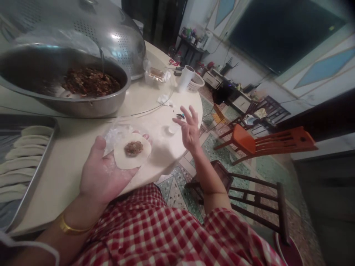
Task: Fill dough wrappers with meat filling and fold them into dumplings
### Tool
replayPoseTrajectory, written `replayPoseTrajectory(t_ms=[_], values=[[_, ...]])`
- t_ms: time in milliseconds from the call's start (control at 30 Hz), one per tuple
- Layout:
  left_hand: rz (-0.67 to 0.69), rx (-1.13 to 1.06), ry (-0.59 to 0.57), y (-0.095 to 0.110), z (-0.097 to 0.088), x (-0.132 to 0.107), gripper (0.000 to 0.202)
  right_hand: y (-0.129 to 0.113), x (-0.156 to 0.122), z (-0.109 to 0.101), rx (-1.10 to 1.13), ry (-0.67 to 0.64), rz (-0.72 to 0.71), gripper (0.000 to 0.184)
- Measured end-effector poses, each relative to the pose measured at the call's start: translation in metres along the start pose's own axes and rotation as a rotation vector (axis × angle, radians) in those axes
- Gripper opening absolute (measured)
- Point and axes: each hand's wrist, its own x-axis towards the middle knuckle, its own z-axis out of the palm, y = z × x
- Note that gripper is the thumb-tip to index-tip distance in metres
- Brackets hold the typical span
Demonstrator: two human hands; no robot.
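Observation:
My left hand [102,175] is palm up, with a round dumpling wrapper [122,159] lying across its fingers. A small mound of meat filling [133,148] sits in the middle of the flat, unfolded wrapper. Flour dusts the palm. Over the table's right edge, my right hand [190,130] is raised with its fingers spread and nothing in them. Beside its fingertips are a small white dish [173,128] and a small dark and teal object [181,116], too small to name. A steel bowl [83,105] holds a heap of dark filling [88,82] with a utensil standing in it.
At the left, a metal tray [33,188] carries several folded dumplings [22,161]. A perforated steel cover [122,44] stands behind the bowl. Toward the table's far edge are a plastic box [155,75], a white cylinder [186,78] and a basket [197,82]. Chairs [244,138] stand right.

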Motion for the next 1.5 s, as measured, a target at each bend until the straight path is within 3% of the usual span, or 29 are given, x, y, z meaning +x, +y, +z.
replayPoseTrajectory(t_ms=[133, 267, 400, 600, 767, 867, 967, 1067, 1167, 1333, 1500], values=[[0.004, -0.012, -0.001, -0.001, 0.002, -0.002, 0.065, -0.05, -0.001, 0.011, 0.027, -0.048, -0.287, 0.054], [0.013, -0.029, -0.05, 0.002, 0.0, -0.004, 0.064, -0.077, 0.005, 0.026, -0.101, -0.216, -0.389, 0.049], [0.008, -0.036, -0.035, 0.01, -0.003, -0.006, 0.068, -0.076, 0.003, 0.021, -0.155, -0.276, -0.371, 0.054], [0.041, -0.04, -0.073, 0.018, -0.002, -0.005, 0.069, -0.064, -0.01, 0.006, -0.057, -0.263, -0.381, 0.05], [0.027, -0.023, -0.139, 0.016, -0.002, -0.002, 0.071, -0.071, -0.013, 0.011, -0.076, -0.197, -0.392, 0.058], [0.028, -0.017, -0.118, 0.015, 0.0, -0.002, 0.07, -0.07, -0.02, 0.012, -0.072, -0.218, -0.436, 0.059], [0.056, -0.023, -0.057, 0.016, 0.005, -0.002, 0.071, -0.053, -0.025, 0.007, -0.053, -0.236, -0.333, 0.052], [0.086, -0.044, -0.042, 0.015, 0.008, -0.002, 0.071, -0.019, -0.018, 0.007, -0.098, -0.137, -0.021, 0.047], [0.091, -0.057, -0.084, 0.012, 0.007, -0.001, 0.073, 0.016, -0.007, 0.018, -0.142, -0.101, 0.22, 0.065], [0.085, -0.075, -0.1, 0.009, 0.005, 0.001, 0.071, 0.045, 0.001, 0.041, -0.13, -0.204, 0.246, 0.074], [0.09, -0.063, -0.05, 0.011, 0.011, 0.001, 0.073, 0.041, 0.001, 0.036, -0.12, -0.196, 0.26, 0.072]])
